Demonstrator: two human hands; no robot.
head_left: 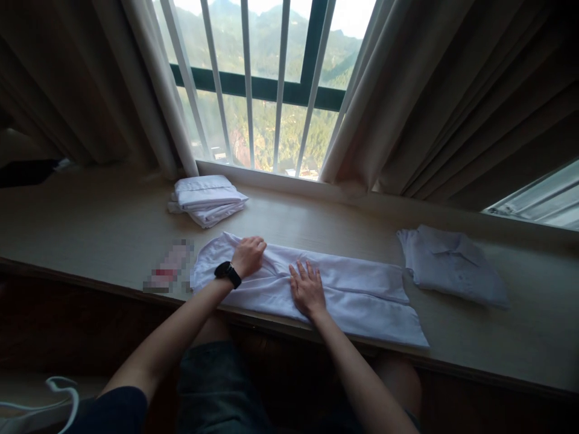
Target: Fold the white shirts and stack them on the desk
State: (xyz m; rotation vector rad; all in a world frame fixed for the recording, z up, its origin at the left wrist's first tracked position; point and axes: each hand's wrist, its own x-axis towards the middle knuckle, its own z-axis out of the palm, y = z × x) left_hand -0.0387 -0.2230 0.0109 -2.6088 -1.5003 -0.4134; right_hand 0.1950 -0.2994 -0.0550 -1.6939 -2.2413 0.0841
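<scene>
A white shirt (362, 295) lies folded lengthwise into a long strip along the front edge of the wooden ledge (104, 223). My left hand (248, 254), with a black watch on the wrist, is closed on a bunch of the shirt's fabric near its left end. My right hand (306, 289) rests flat, fingers spread, on the shirt's middle. Its right end lies flat and untouched.
A stack of folded white garments (207, 199) sits at the back left by the barred window (266, 90). Another folded white collared shirt (452, 265) lies at the right. A blurred pink object (169, 271) lies left of the shirt. Curtains hang on both sides.
</scene>
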